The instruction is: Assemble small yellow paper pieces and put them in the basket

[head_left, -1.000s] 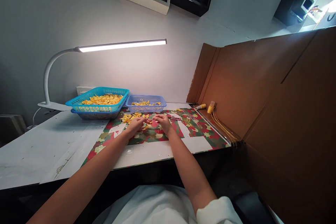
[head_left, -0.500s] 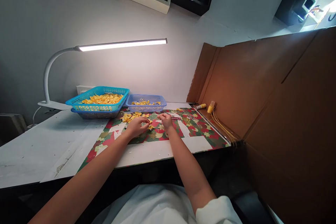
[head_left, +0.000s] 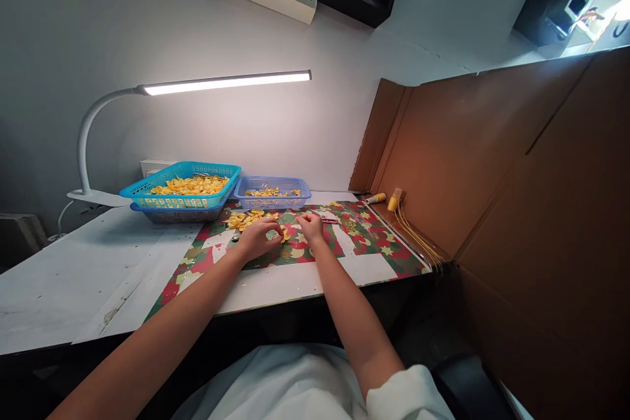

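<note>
My left hand (head_left: pixel 258 239) hovers low over the patterned sheet (head_left: pixel 364 236), its thumb and fingers pinched together beside small golden-yellow petal-like pieces. What it pinches is too small to make out. A short way to its right, my right hand (head_left: pixel 311 228) is also closed in a pinch, fingertips pointing toward the left hand; a thin thing may be between them, but I cannot name it. Behind my left hand lies a loose heap of yellow pieces (head_left: pixel 245 218). Just beyond my right hand a slim reddish tool (head_left: pixel 329 220) rests on the sheet.
A turquoise basket (head_left: pixel 182 201) full of yellow pieces is stacked on another basket at the back left. Beside it is a blue-violet basket (head_left: pixel 273 201) with fewer pieces. A lamp (head_left: pixel 226 83) arches overhead. Cardboard (head_left: pixel 492 157) walls the right, near golden wires (head_left: pixel 418 236).
Both hands stay almost in place, with slight finger movement. The whole view has shifted a little.
</note>
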`<state>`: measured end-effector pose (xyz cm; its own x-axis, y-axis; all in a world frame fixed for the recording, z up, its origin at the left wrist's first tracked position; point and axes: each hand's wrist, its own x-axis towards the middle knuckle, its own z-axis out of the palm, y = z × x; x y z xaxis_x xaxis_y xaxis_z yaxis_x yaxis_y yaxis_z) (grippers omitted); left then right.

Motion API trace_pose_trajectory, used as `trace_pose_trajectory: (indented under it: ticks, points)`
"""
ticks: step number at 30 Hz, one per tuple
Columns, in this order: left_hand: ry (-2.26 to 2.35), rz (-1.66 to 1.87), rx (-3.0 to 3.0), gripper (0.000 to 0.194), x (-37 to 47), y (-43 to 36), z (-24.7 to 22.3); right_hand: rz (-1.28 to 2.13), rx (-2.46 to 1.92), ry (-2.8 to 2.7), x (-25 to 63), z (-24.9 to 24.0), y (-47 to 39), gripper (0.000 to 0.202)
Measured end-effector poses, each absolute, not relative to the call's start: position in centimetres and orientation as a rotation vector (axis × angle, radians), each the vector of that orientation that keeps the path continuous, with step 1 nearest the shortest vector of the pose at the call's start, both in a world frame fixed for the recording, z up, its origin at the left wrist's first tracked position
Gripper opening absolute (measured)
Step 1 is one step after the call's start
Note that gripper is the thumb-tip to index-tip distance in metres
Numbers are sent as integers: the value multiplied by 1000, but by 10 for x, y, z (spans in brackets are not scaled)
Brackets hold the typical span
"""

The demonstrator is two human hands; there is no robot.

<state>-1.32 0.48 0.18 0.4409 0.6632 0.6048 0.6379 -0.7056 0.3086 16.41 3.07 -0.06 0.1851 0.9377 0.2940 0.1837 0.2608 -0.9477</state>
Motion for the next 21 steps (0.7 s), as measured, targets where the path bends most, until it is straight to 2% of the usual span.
trace_pose_trajectory:
  ticks: [6,17,21]
  points:
    - [1096,1099,2712,18,-12,4,0,751,-1201,-1275,163,-2,32,17]
    - [1185,960,2770,41,-13,0,9,681,-1209,-1290,166,-7,39,22]
    - [1296,937,2746,43,-13,1,8,665,-1235,-1292,166,-5,37,17]
